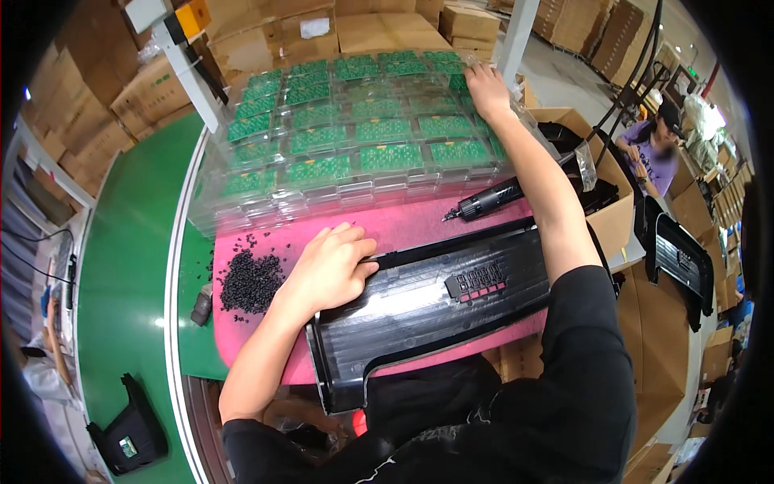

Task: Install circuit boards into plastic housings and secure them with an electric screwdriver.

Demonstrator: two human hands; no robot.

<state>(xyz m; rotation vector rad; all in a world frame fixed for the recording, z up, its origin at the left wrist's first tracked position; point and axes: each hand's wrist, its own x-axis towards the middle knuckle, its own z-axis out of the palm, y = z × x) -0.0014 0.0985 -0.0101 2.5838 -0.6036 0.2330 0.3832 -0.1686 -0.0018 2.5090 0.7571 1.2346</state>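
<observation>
Pink mat (419, 222) covers the bench (121, 266) here, and a long black plastic panel (419, 310) lies across its near edge, glossy side up, with a small block of red-lit slots toward its right end. The left hand (330, 266) rests flat on the panel's left end, fingers spread and loosely curled, pressing down rather than clasping anything. The right hand (486, 87) stretches out to the far right corner of the stacked clear trays (355, 153), fingers bent on the top tray's edge; whether they pinch anything is hard to tell. Green boards (387, 129) fill the trays in rows. A black electric screwdriver (488, 199) lies on the mat between trays and panel, near the right forearm. A heap of small black screws (250, 281) sits just left of the left hand, at the mat's left edge.
</observation>
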